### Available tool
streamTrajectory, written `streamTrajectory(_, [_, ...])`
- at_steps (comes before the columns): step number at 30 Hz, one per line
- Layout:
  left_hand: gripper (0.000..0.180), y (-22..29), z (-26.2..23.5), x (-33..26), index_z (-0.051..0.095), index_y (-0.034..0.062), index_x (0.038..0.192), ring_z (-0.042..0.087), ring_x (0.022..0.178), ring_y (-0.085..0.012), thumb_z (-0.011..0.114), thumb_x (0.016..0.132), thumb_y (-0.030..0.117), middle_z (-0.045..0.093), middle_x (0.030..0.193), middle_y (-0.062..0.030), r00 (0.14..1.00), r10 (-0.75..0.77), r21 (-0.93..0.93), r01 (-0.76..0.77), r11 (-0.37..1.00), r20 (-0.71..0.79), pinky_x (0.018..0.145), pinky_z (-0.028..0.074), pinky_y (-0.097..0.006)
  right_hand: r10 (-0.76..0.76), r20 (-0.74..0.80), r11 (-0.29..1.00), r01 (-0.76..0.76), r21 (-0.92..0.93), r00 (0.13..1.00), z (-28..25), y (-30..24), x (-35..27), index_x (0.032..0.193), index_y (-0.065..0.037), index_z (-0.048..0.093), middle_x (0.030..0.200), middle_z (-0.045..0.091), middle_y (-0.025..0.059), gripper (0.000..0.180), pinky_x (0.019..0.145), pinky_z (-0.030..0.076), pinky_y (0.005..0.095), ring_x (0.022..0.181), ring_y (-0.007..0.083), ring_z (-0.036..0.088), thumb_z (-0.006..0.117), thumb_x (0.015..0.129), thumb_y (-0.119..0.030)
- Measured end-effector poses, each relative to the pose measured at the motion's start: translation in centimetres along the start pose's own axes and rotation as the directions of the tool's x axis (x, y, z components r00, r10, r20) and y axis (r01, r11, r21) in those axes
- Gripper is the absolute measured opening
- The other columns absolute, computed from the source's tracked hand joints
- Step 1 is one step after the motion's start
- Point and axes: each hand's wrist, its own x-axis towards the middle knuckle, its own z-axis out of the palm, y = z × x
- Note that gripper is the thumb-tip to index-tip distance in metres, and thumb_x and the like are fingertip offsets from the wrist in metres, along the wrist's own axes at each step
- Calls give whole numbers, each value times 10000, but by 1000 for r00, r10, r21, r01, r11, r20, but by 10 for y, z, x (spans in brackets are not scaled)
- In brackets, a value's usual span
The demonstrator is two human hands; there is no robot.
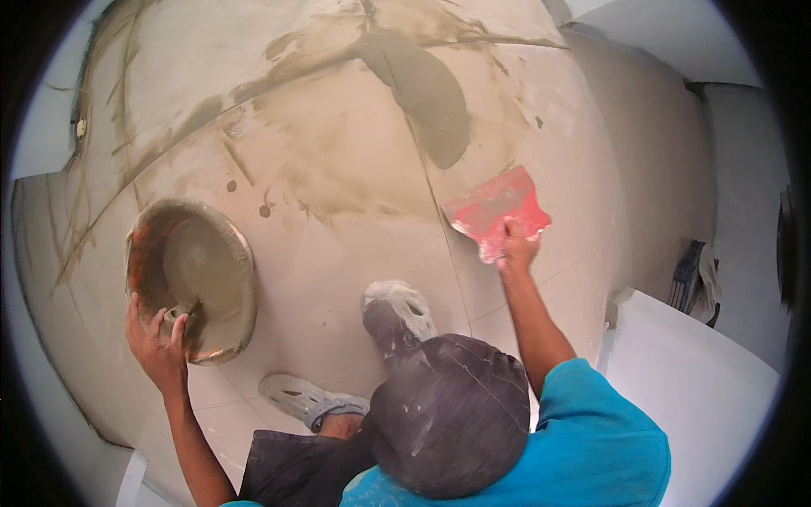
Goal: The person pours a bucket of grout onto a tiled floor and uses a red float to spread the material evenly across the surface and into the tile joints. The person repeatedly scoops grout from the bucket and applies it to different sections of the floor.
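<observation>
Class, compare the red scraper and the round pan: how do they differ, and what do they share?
The red scraper is flat and wedge-shaped; the round pan is a deep bowl. The right hand presses the scraper to the floor; the left hand grips the pan's rim. Both are smeared with grey paste.

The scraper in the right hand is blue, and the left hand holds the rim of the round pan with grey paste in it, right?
Not quite. The head view shows the scraper in the right hand is red, not blue. The left hand does hold the rim of the round pan with grey paste in it.
</observation>
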Motion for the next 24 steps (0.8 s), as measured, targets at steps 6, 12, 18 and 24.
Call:
streamTrajectory(6, [291,2,-1,1,678,27,894,417,1273,-321,800,689,194,463,1392,-96,1000,20,7,-20,1000,-4,1045,356,-425,-181,-118,924,128,-359,976,95,14,18,1166,26,475,1044,584,119,548,810,498,345,915,222,598,717,676,1])
streamTrajectory(12, [287,-3,2,-4,664,28,889,424,1266,-332,797,694,192,474,1381,-110,999,25,-3,-25,1000,-28,1036,357,-436,-285,-2,805,238,-543,959,149,15,85,1114,30,495,1026,602,128,499,793,503,354,884,223,607,720,670,-6])
streamTrajectory(18, [290,-5,2,-4,664,30,895,426,1264,-339,799,691,185,484,1371,-126,998,57,-13,-58,998,-39,1036,353,-435,-218,379,858,362,-365,899,182,-13,166,1081,7,535,866,639,83,408,634,529,297,702,178,628,701,707,10])
streamTrajectory(24, [303,-11,-2,-12,667,34,902,411,1276,-336,806,682,188,467,1388,-110,999,16,-13,-16,1000,-31,1043,345,-437,47,529,836,256,-485,847,157,-128,199,1166,-2,521,839,644,58,431,634,535,280,702,140,633,669,762,24])
